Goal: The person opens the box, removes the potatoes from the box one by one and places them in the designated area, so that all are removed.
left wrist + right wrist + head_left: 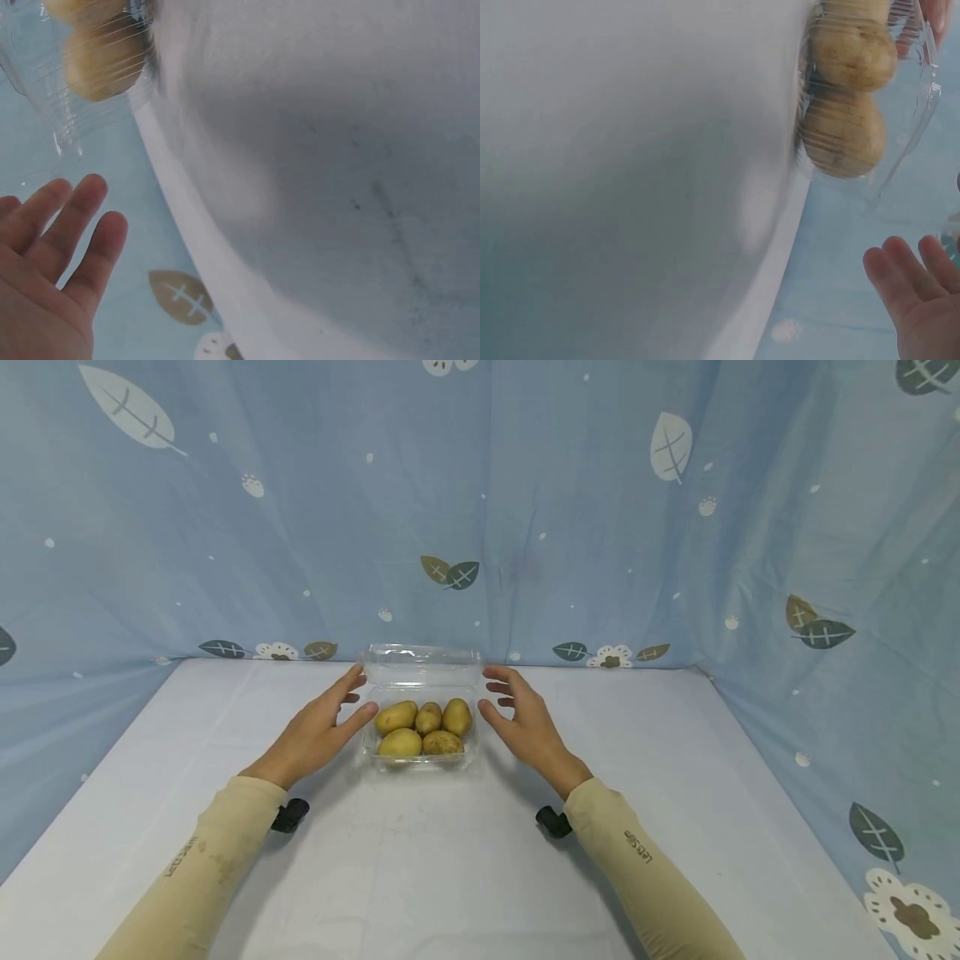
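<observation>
Several yellow-brown potatoes (429,719) lie in a clear plastic clamshell box (423,762), whose hinged lid (423,666) stands raised at the back. On the box's left side is my left hand (318,731), thumb apart from the fingers, fingertips close to the lid's left end. My right hand (528,727) mirrors it on the right, fingertips by the lid's other end. Whether any fingertip touches the plastic, I cannot tell. In the left wrist view, fingers (105,244) extend loosely below the box. The right wrist view has similarly extended fingers (907,274) and potatoes (844,135) behind ribbed plastic.
A white-covered table (450,877) carries the box near its back edge. Directly behind hangs a blue curtain (337,527) with leaf prints, which also runs along both sides. Dark wrist-worn devices (291,816) jut inward below the forearms.
</observation>
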`<state>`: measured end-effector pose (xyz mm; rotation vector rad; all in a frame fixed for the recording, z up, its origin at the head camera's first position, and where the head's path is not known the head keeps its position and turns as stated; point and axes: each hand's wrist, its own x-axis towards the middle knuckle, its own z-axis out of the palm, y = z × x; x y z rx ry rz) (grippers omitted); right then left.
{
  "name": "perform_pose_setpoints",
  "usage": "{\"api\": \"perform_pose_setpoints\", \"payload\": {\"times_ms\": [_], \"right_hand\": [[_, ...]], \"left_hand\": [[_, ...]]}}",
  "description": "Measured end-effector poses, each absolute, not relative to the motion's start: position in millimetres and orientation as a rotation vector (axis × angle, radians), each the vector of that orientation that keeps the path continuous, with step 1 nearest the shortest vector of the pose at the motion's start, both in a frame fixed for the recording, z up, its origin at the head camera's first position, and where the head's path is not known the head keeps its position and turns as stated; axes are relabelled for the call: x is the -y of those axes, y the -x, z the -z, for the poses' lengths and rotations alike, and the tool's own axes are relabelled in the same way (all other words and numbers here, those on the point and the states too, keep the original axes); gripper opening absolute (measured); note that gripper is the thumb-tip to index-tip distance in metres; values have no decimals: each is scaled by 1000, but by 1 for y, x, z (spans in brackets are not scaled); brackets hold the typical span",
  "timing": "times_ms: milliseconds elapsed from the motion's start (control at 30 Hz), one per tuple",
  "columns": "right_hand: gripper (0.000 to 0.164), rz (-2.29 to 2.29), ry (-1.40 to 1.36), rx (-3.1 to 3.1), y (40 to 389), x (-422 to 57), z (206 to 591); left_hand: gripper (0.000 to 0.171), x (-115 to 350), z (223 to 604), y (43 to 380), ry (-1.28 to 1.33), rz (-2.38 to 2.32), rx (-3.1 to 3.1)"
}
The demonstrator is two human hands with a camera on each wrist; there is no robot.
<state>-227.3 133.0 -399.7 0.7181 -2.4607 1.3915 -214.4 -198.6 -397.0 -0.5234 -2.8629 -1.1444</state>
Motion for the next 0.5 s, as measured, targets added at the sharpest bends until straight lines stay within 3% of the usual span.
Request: {"api": "perform_pose_setpoints", "payload": {"times_ms": [500], "right_hand": [[64, -1610, -723, 2398, 221, -121, 390]], "left_hand": [[78, 192, 393, 226, 521, 1193, 2889]]}}
